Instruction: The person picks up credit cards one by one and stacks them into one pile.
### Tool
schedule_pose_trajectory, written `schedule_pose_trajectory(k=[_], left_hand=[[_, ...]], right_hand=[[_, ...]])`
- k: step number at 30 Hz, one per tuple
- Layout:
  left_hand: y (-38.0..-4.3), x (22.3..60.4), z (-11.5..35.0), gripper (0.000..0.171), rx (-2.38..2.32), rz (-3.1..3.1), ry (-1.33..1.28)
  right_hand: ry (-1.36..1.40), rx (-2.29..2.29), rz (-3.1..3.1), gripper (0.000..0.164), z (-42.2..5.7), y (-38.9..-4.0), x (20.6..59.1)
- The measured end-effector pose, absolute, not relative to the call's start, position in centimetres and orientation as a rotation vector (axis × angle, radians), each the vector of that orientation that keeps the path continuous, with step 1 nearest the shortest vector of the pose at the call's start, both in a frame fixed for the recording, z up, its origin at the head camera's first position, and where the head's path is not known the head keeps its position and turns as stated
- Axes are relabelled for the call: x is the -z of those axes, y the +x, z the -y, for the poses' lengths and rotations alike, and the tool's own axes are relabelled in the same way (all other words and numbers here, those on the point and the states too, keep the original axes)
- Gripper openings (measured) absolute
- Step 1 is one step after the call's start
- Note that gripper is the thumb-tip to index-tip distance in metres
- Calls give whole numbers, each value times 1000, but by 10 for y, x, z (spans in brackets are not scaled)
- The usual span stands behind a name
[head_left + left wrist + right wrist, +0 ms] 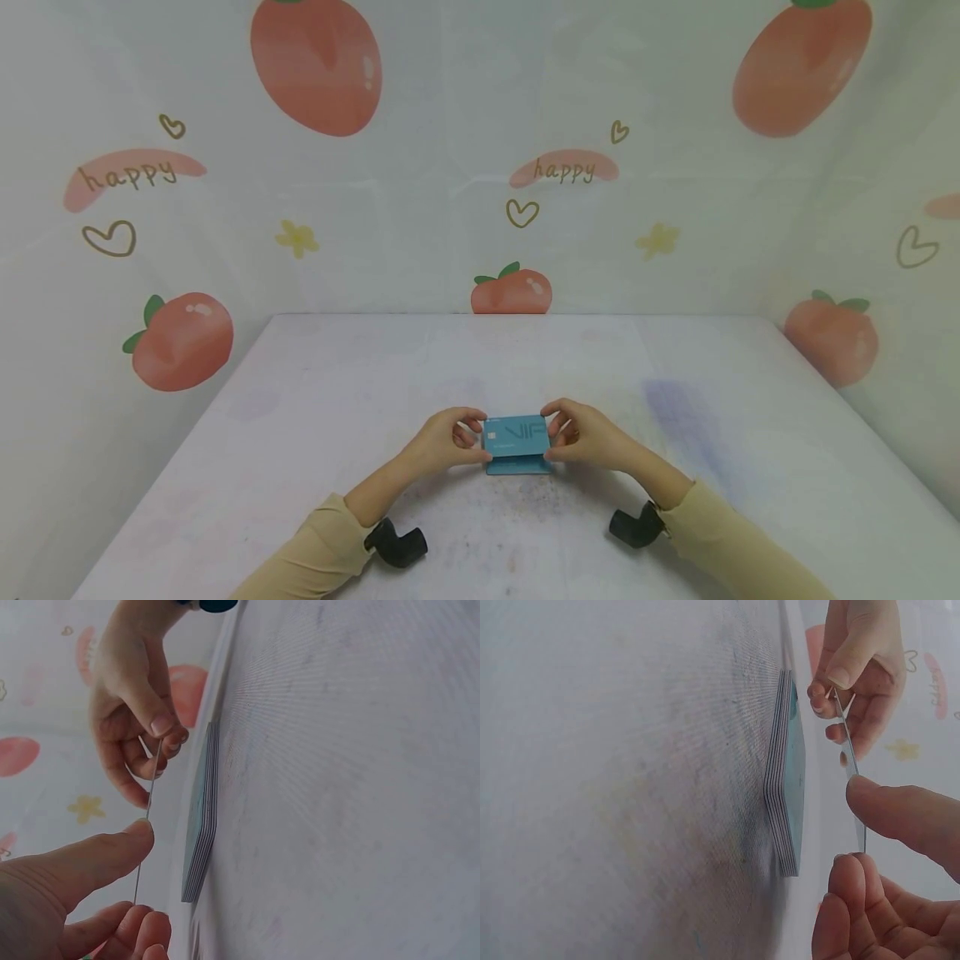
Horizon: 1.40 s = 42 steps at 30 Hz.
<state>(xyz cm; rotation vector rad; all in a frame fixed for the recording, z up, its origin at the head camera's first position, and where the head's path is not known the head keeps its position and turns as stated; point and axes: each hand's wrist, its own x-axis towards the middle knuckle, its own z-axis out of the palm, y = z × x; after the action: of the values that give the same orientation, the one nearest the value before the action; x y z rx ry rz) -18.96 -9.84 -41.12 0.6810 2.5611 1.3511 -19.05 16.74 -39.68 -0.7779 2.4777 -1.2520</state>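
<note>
A blue plastic card [517, 435] marked "VIP", with a chip at its left, is held level between both hands. My left hand [446, 437] pinches its left edge, thumb at the near corner and index finger at the far one. At the opposite edge my right hand [588, 433] does the same. Below the card lies a neat stack of similar blue cards [517, 467] on the table, mostly covered by the held card in the head view. Both wrist views show a gap between the thin held card [140, 862] and the stack [784, 780].
The white table [337, 375] carries a purplish smudge [682, 417] on the right and small specks near the stack. Black curved devices [405, 546] sit at both wrists. Behind hangs a white cloth [450, 208] printed with red fruit, hearts and "happy".
</note>
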Motion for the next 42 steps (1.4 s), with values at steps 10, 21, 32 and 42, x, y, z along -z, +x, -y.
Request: schedule_pose_trajectory(k=[10,21,32,42], left_hand=[[-189,414,99,52,-1340,-2543,711],[-187,414,99,51,-1313,-2530,726],[-186,412,96,52,-1263,-2546,685],[-185,414,95,53,-1206,-2566,699]], right_hand=[[-778,1218,-2494,51,-168,-189,398],[-763,1190,-2498,48,-168,-189,401],[-723,1151,-2509,50,-165,-188,402],[-707,1129,-2496,49,-165,-188,404]])
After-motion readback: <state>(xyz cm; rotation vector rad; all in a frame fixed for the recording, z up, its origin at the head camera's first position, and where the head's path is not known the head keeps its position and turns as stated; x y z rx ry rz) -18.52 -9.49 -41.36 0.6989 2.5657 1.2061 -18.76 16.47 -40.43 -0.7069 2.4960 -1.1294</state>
